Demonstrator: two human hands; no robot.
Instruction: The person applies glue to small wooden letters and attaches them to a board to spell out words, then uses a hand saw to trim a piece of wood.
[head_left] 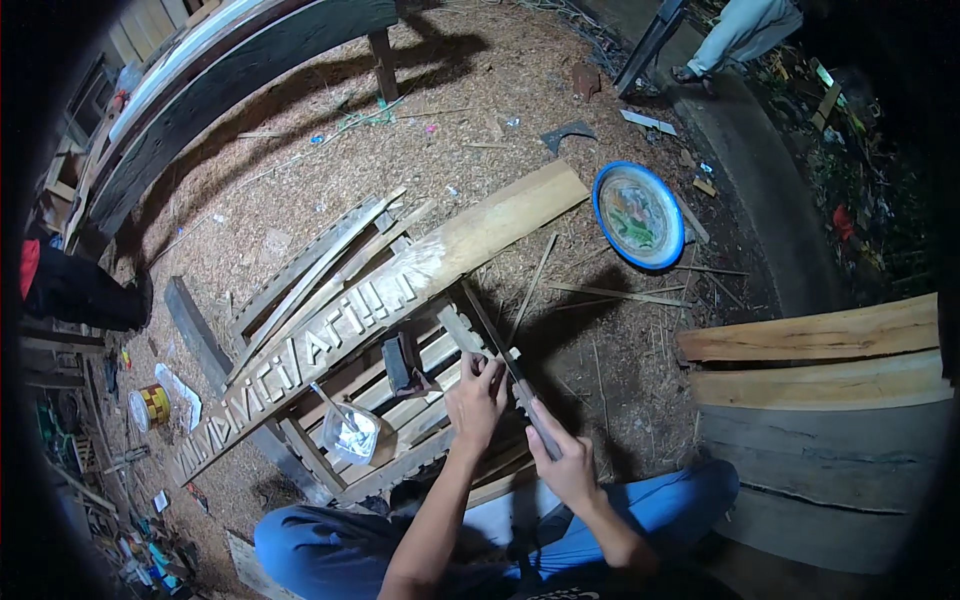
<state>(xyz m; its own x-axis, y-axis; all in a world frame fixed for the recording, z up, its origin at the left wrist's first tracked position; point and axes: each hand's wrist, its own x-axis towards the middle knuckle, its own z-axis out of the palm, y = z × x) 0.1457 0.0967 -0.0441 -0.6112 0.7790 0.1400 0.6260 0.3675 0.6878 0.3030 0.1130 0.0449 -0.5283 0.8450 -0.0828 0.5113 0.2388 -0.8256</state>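
In my right hand (566, 462) is the handle of a long, dark-bladed knife (489, 322), its blade slanting up and left away from me. My left hand (476, 402) is closed beside the blade, fingertips pinched together; what they hold is too small to make out. A pale wood bit (514, 353) shows right at the blade, by those fingertips. Beyond both hands a long plank (480, 236) lies diagonally, with raised pale wooden letters (312, 345) along its left part. The plank rests across a slatted wooden pallet (437, 352).
On the pallet stand a clear plastic tub (357, 436) with white paste and a stick, and a dark block (398, 364). A blue-rimmed basin (638, 215) sits far right, boards (810, 390) nearer. A yellow can (150, 408) is at left. Other people's legs (745, 40) show at the edges.
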